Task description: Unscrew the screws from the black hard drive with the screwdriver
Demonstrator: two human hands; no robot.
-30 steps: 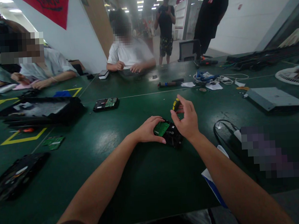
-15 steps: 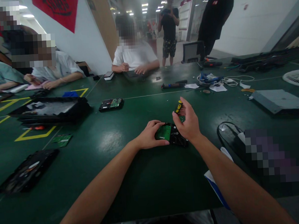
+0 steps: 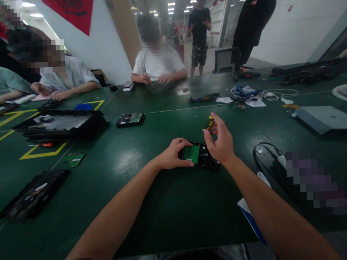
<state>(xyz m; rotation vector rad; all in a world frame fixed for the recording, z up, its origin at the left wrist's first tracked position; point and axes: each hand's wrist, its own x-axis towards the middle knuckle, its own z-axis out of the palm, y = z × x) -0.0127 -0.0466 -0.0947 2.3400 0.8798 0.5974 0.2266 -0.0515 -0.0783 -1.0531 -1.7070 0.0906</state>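
A black hard drive with a green circuit board on its left part lies on the green table in front of me. My left hand grips the drive's left end, thumb along the near edge and fingers over the far edge. Above its right part, my right hand holds a screwdriver with a yellow-and-black handle between thumb and fingers. The shaft points down toward the drive. Whether its tip touches a screw is too small to tell.
Another hard drive lies farther off. At left are a black tray, a loose green board and a black part. To the right sit a grey metal box and a black cable. A person sits opposite.
The screwdriver in my right hand has become more upright, its shaft now pointing down at the drive. My left hand keeps its hold. The view has shifted slightly.
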